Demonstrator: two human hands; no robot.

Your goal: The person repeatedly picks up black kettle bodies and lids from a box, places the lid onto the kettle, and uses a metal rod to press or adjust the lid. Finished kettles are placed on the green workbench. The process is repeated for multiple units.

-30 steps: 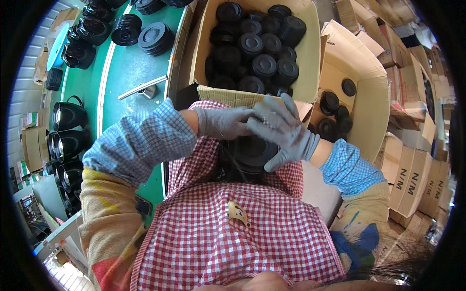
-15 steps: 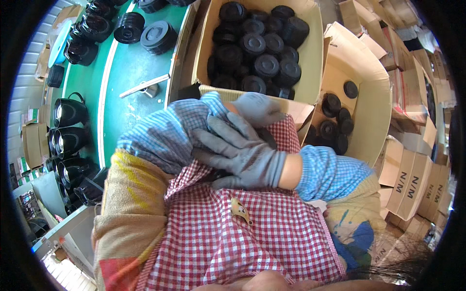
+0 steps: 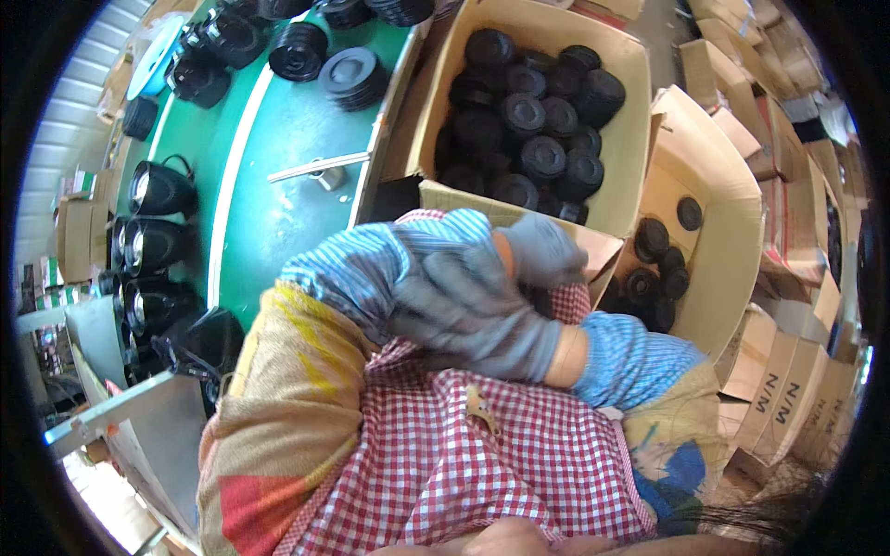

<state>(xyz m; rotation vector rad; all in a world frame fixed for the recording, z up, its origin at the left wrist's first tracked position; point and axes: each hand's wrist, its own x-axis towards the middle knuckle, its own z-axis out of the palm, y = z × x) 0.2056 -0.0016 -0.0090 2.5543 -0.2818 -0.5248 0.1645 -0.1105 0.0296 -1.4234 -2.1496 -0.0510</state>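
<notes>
Left hand (image 3: 545, 252) gloved, fingers curled, can't tell on what! | Right hand (image 3: 482, 320) blurred across the left sleeve (image 3: 352, 269), finger grip can't be told | Dark object (image 3: 536, 298), mostly hidden, between the hands over the checked apron (image 3: 464, 454) | Just beyond, carton (image 3: 626, 153) of black discs (image 3: 542, 157); green surface (image 3: 301, 213) leftward!

There's a decent lane over the green benchtop (image 3: 278, 222) left of the blue checked sleeve (image 3: 345, 269), just mind the metal T-bar (image 3: 317, 167) sitting there, cuz the lid-filled carton (image 3: 623, 148) walls things off right beyond the left hand (image 3: 545, 250).
</notes>
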